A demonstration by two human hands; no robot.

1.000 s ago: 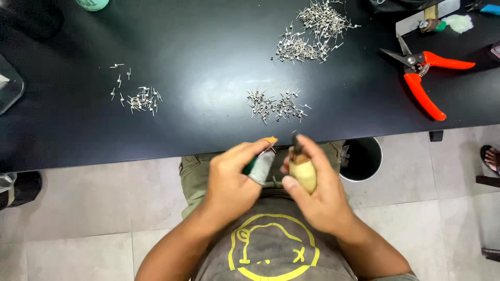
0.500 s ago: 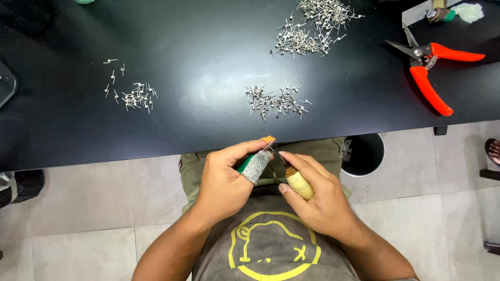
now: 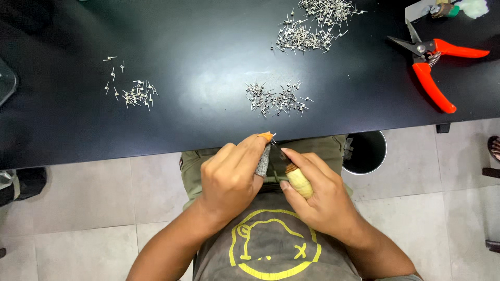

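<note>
Over my lap, just below the edge of the black table (image 3: 198,119), my left hand (image 3: 232,179) pinches a tiny metal pin (image 3: 272,137) between an orange-capped fingertip and a thumb in a grey sleeve. My right hand (image 3: 317,195) grips a small tool with a pale wooden handle (image 3: 299,182), and its thin tip points up toward the pin. On the table lie three groups of small metal pins: a small pile at the left (image 3: 136,94), a middle pile (image 3: 276,99) near the front edge, and a large pile (image 3: 312,23) at the back.
Red-handled cutting pliers (image 3: 429,67) lie open at the table's right end. A black round bin (image 3: 367,152) stands under the table by my right knee. Grey floor tiles surround me. Another person's sandalled foot (image 3: 494,148) shows at the right edge.
Both hands have stayed over my lap. The right hand has turned so the wooden-handled tool's tip points at the pin in my left fingers. The view has shifted slightly.
</note>
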